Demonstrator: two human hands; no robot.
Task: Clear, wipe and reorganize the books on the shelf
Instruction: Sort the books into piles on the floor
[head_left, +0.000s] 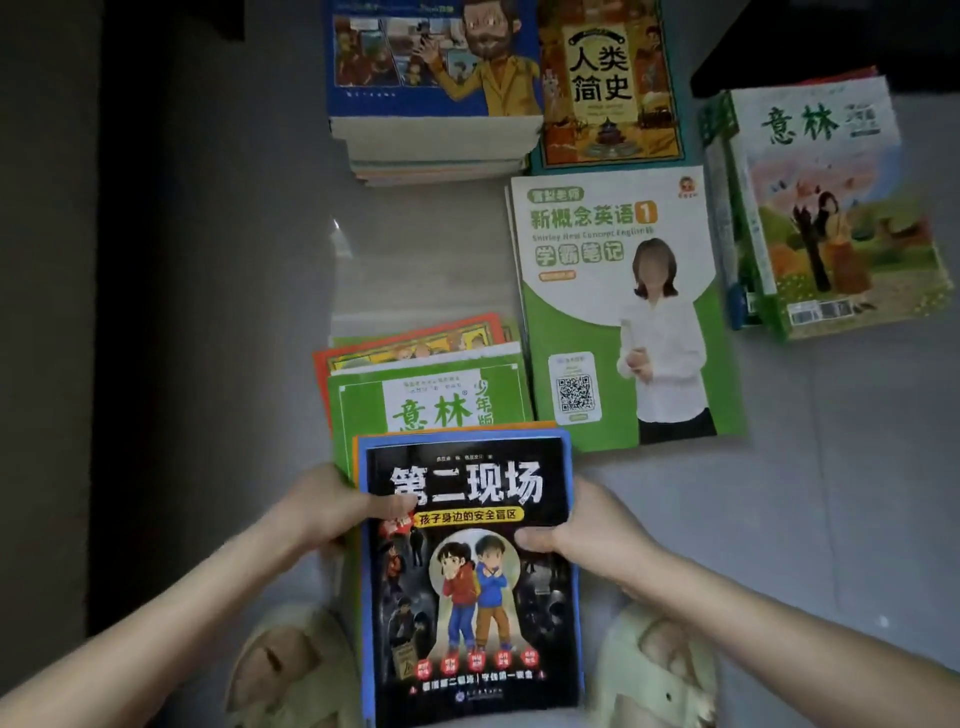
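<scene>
I hold a small stack of thin books, topped by a black-covered book with two cartoon children (470, 577), low in the middle of the view. My left hand (332, 506) grips its left edge with the thumb across the cover. My right hand (582, 535) grips the right edge, thumb on top. Just beyond lies a green magazine pile (426, 400) on the grey floor. A green and white English notebook (618, 312) lies flat to the right of that pile.
A tall book stack with a blue cartoon cover (431, 78) stands at the back, an orange history book (605, 83) beside it. Another magazine stack (826, 208) sits at the right. A dark wall or furniture side (130, 260) runs along the left. My slippered feet (660, 670) show below.
</scene>
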